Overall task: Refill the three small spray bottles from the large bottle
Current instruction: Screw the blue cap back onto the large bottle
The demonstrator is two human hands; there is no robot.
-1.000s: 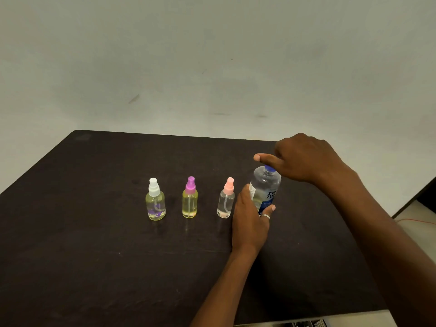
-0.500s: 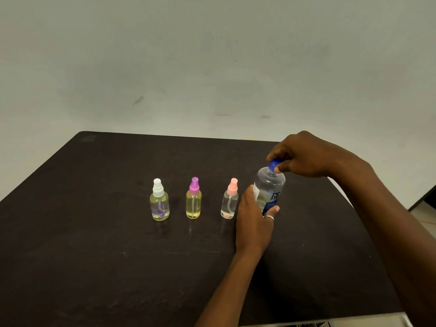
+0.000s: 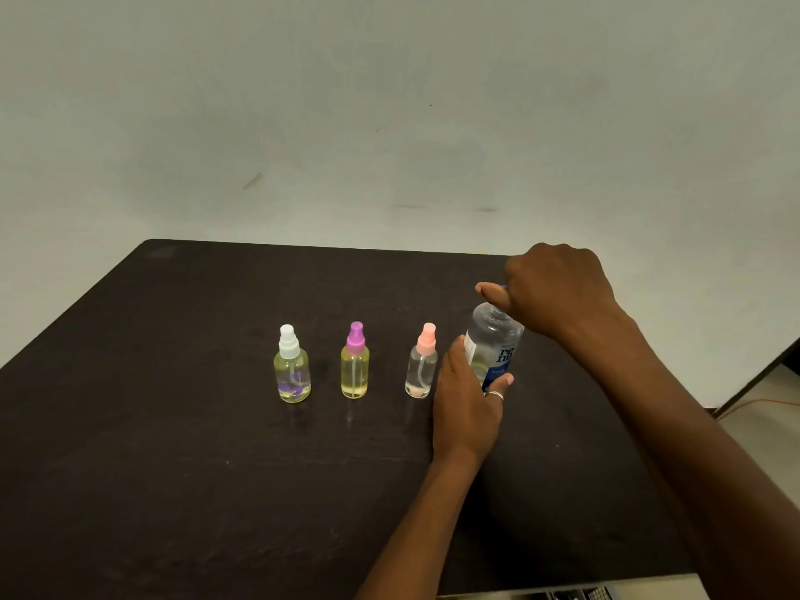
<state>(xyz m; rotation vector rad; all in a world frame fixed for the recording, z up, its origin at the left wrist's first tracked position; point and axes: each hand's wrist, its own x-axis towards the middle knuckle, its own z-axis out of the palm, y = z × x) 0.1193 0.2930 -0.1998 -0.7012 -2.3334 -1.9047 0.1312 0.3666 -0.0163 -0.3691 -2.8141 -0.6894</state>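
Observation:
Three small spray bottles stand in a row on the dark table [image 3: 173, 448]: a white-capped one [image 3: 292, 365] with yellowish liquid, a purple-capped one [image 3: 355, 363] nearly full of yellow liquid, and a pink-capped one [image 3: 421, 363] almost empty. Right of them stands the large clear bottle [image 3: 493, 344] with a blue label. My left hand [image 3: 467, 400] grips its lower body. My right hand [image 3: 558, 292] is closed over its blue cap [image 3: 504, 288], which is mostly hidden by the fingers.
A pale wall rises behind the table's far edge. The table's right edge drops to a light floor with an orange cable [image 3: 762, 402]. A keyboard corner [image 3: 593, 594] shows below the near edge.
My right hand has turned on the cap, the thumb swinging out to the left again. The left hand stays on the bottle's body. The spray bottles have not moved.

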